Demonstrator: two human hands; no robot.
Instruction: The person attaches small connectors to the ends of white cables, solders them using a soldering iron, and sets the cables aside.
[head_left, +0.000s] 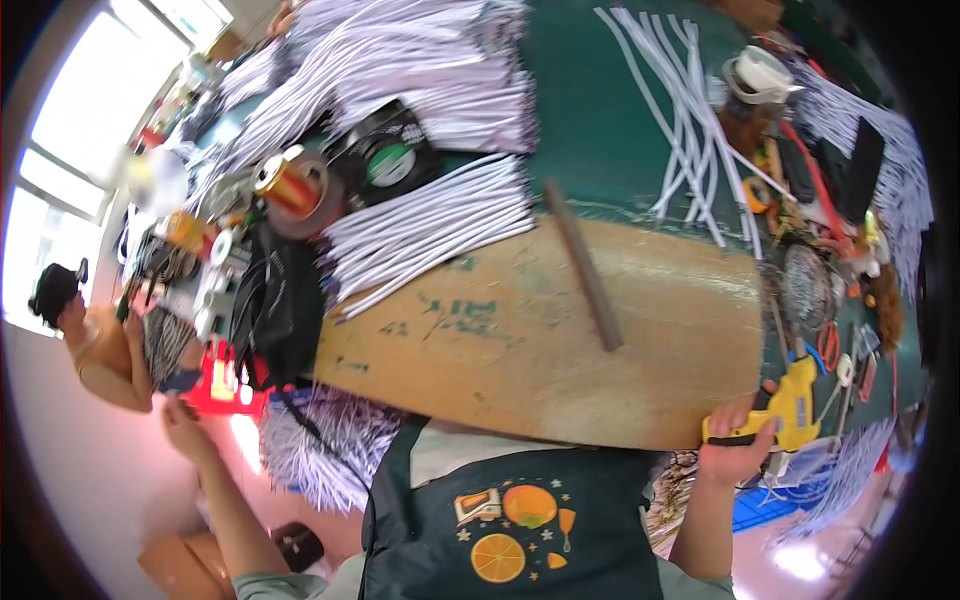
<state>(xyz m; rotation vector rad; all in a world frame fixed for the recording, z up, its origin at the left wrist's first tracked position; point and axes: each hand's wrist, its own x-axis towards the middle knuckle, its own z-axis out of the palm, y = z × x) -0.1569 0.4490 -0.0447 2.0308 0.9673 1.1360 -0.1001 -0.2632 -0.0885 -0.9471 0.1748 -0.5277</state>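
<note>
My right hand (735, 450) is wrapped around the black-and-yellow handle of a yellow pistol-shaped tool (797, 400), at the right front corner of a brown wooden board (680, 330). What kind of tool it is does not show clearly. Out to the left, away from the board, my left hand (185, 428) is raised with its fingers loosely apart, and nothing shows in it. A dark narrow bar (585, 270) lies across the board's back edge. Beside it, a bundle of white cables (430, 230) rests on the board's back left part.
Large stacks of white cables (430, 60) cover the back left. Loose white strands (685, 120) lie on the green table (570, 100). Tools, red-handled scissors (828, 345) and a tape roll (755, 193) crowd the right. Another person (110, 345) sits at far left.
</note>
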